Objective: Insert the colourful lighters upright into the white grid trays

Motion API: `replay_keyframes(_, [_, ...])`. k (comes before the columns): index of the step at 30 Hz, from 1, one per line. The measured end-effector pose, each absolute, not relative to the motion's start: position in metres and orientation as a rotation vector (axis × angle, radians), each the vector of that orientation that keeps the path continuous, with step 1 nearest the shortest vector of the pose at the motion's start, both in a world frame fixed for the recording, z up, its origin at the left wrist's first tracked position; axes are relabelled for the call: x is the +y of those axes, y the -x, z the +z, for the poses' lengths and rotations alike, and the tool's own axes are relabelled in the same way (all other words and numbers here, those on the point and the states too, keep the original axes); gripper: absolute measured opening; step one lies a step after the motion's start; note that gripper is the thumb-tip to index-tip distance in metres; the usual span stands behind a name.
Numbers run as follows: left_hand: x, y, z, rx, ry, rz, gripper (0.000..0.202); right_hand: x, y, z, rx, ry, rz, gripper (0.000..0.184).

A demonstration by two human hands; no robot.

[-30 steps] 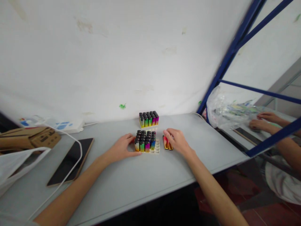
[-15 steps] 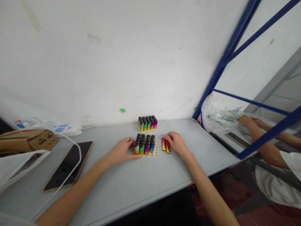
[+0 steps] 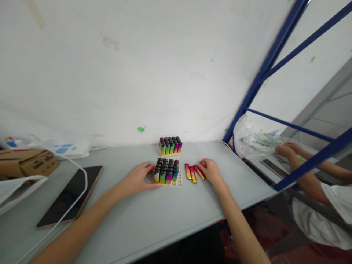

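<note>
White wall meets the back edge of the grey tabletop. Well in from the front edge, the left hand spreads wide around the left end of a lighter tray; beyond its right end, the right hand curls at three red-and-gold lighters lying flat, its grip unclear.

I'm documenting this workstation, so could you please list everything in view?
Table: one, grey, foreground
Wall: one, white, behind
Lighter trays: two, cream, centre
Black-topped lighters: many, multicoloured, in trays
Loose lighter-shaped pieces: three, red-yellow, right of front tray
Tablet: one, black, left
Cable: one, white, across tablet
Cardboard box: one, brown, far left
Blurred object: one, white-blue, near wall
Bags: two, white left, clear right
Metal frame: one, blue, right
Co-worker's hands: two, beyond frame
Left hand: one, at front tray
Right hand: one, at rightmost piece
</note>
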State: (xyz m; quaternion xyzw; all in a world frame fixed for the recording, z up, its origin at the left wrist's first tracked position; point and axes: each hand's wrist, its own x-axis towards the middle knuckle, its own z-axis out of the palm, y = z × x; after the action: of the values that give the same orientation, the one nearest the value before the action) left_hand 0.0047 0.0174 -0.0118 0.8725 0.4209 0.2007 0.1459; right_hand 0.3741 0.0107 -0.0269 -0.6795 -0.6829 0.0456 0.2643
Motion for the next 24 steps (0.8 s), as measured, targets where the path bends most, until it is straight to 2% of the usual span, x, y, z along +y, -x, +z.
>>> replay_keyframes(3, [0.018, -0.004, -0.013, 1.215, -2.52, 0.569, 0.056, 0.01, -0.371, -0.018, -1.674, 1.677, 0.198, 0.041])
replay_keyframes(5, [0.019, -0.005, -0.012, 1.215, -2.526, 0.561, 0.056, 0.007, -0.365, -0.012, -1.488, 1.526, 0.373, 0.047])
replay_keyframes(9, [0.017, -0.006, -0.008, 1.23, -2.524, 0.53, 0.055, 0.001, -0.347, -0.004, -1.266, 1.254, 0.757, 0.05])
replay_keyframes(13, [0.017, -0.005, -0.008, 1.23, -2.531, 0.513, 0.056, -0.004, -0.328, -0.003, -1.335, 1.139, 0.957, 0.048])
replay_keyframes(15, [0.017, -0.004, -0.009, 1.224, -2.536, 0.518, 0.056, -0.006, -0.322, -0.007, -1.396, 1.161, 0.893, 0.046])
replay_keyframes(21, [0.016, -0.006, -0.007, 1.225, -2.506, 0.528, 0.055, -0.008, -0.311, -0.013, -1.585, 1.386, 0.369, 0.042])
replay_keyframes(24, [0.015, -0.007, -0.005, 1.225, -2.489, 0.53, 0.057, -0.008, -0.31, -0.012, -1.579, 1.413, 0.314, 0.034])
